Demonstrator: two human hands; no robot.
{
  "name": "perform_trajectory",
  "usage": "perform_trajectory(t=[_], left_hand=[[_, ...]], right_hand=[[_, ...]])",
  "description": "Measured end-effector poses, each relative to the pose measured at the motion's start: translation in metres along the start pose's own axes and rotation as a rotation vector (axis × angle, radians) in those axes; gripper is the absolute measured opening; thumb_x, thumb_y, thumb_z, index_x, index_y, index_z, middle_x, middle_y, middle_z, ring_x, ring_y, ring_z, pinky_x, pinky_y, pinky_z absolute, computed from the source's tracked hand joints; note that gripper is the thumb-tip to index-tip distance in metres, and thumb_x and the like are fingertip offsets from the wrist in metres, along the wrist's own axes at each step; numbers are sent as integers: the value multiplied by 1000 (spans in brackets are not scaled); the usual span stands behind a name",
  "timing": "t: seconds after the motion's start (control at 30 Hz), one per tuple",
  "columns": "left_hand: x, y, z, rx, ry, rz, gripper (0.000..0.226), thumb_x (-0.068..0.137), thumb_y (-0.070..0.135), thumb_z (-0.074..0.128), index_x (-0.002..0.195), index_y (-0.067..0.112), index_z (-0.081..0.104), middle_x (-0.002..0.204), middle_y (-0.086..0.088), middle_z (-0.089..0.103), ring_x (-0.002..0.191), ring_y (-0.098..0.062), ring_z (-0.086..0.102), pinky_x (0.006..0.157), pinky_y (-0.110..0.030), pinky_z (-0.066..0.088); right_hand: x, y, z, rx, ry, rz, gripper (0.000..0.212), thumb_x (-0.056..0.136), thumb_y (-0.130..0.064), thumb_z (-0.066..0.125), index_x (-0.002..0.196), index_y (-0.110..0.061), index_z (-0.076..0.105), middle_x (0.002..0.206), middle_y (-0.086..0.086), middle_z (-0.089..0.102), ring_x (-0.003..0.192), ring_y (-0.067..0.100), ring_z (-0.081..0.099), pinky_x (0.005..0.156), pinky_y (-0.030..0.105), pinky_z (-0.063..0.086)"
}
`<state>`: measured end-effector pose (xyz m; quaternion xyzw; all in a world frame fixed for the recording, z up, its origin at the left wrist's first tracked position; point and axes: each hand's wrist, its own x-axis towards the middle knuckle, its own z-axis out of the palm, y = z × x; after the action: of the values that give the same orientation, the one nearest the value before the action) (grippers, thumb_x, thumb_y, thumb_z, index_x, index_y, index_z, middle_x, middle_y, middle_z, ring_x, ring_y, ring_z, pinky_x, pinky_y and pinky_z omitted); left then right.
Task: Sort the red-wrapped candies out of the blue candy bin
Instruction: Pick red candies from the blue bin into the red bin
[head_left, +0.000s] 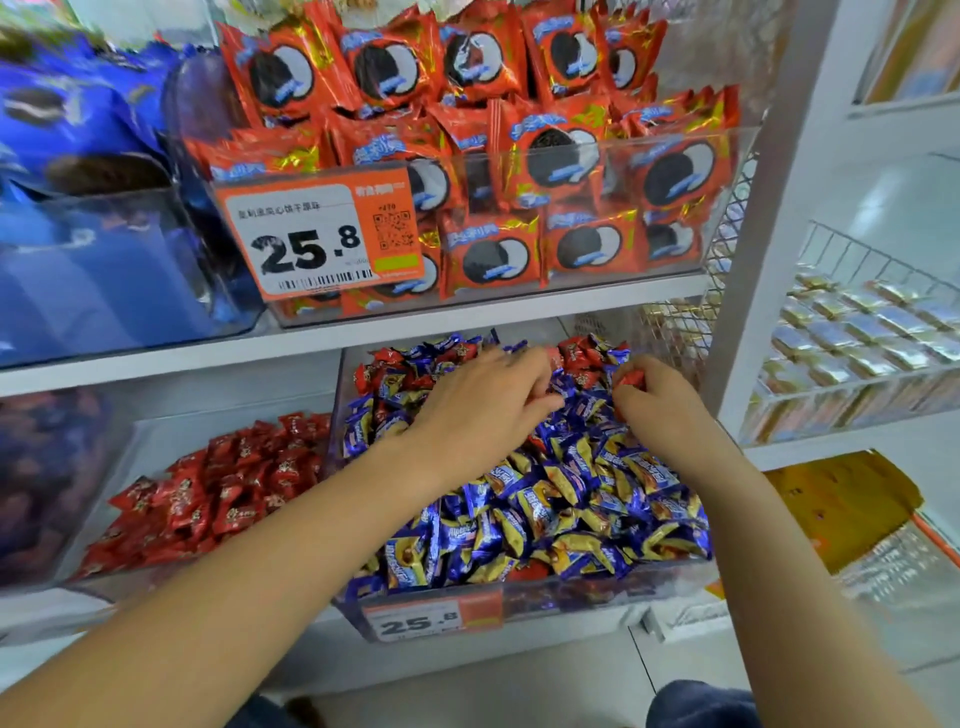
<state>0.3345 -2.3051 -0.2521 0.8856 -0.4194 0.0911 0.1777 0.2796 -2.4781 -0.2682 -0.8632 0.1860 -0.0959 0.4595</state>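
My two hands reach into the clear plastic bin (670, 577) of blue-and-gold wrapped candies (545, 509) on the lower white shelf (519, 649) of a shop display. My right hand (655, 397), at the bin's far right, curls its fingers round a crinkled red-wrapped candy (630, 378). My left hand (488, 397) lies knuckles-up on the heap near the middle, fingertips bent down among the wrappers; it seems to pinch something red at its tips, but I cannot tell for sure. More loose red-wrapped candies (582, 356) lie mixed in along the bin's back edge, just beyond both hands, and another cluster of red ones (387, 364) sits at the back left corner.

The blue wrappers are glossy foil twists; the lettering on them looks like "Alpenliebe". An orange price tag (434, 621) on the bin's front reads 25.8.

To the left, a second clear bin (156, 431) holds only shiny red candies (208, 493). On the shelf above, a transparent box (727, 171) is packed with red foil sandwich-biscuit packets (571, 156), each showing a dark round biscuit, behind a larger orange-and-white price label (317, 236) printed 25.8 with a QR code and barcode. Blue biscuit packets (67, 119) fill the box beside it.
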Motion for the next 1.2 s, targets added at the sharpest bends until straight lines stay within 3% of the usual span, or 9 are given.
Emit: perform_trajectory(t=[0.17,0.27,0.37,0.43,0.53,0.67,0.8,0.93,1.2], left_hand=[[-43,-23,-18,-59,126,-129,18,99,30,44,85,21,37,57,5,47,48,-11,44,46,-26,30],[-59,-39,-27,-68,158,-235,13,98,28,48,91,24,38,55,6,45,45,-11,45,45,-29,32],[-70,-50,-34,-73,136,-287,7,97,32,50,98,28,45,63,9,50,48,-8,48,48,-28,36],[-74,-58,-36,-79,102,-317,9,98,28,50,105,27,54,77,11,56,56,-7,53,54,-25,40],[-76,-67,-33,-96,41,-328,22,97,18,51,115,21,65,116,5,57,100,-11,58,91,-18,38],[-69,-73,-28,-135,15,-382,28,94,3,52,105,21,70,127,6,53,114,-12,51,90,-9,25],[-51,-72,-20,-189,38,-412,29,95,5,52,115,22,66,119,0,58,103,-14,53,83,-17,32],[-37,-77,-16,-114,43,-459,27,93,26,59,119,21,63,99,4,63,92,-15,59,75,-23,36],[3,-87,-11,-15,-209,-603,61,90,41,62,140,12,44,139,-10,51,124,-27,50,100,-35,41]], right_hand=[[-3,-12,4,111,5,74,1,89,-16,50,88,-17,51,76,0,50,68,18,45,68,34,37],[-9,-15,10,4,18,1,36,93,-49,50,78,-16,44,70,-1,47,67,18,46,64,34,34],[-14,-17,13,-156,140,-125,52,96,-50,41,61,-12,40,55,6,44,54,24,43,55,33,29],[-12,-13,14,-189,84,-138,42,99,-37,41,68,-12,54,57,8,51,54,26,46,54,32,30],[-10,-6,19,-197,-33,-128,20,98,-19,42,105,-21,60,70,15,64,54,24,48,54,32,34],[-12,5,23,-259,-44,-166,33,97,-12,40,125,-25,51,83,15,67,62,33,58,56,39,45],[-11,16,11,-374,48,-215,29,98,-17,45,123,-25,59,70,-2,63,45,15,48,47,29,36],[-9,19,-1,-450,109,-232,23,97,-26,51,113,-26,67,64,-4,61,49,13,50,48,26,35],[-5,9,10,-493,109,-214,24,97,-30,49,110,-25,69,63,-6,55,52,8,44,48,27,33]])
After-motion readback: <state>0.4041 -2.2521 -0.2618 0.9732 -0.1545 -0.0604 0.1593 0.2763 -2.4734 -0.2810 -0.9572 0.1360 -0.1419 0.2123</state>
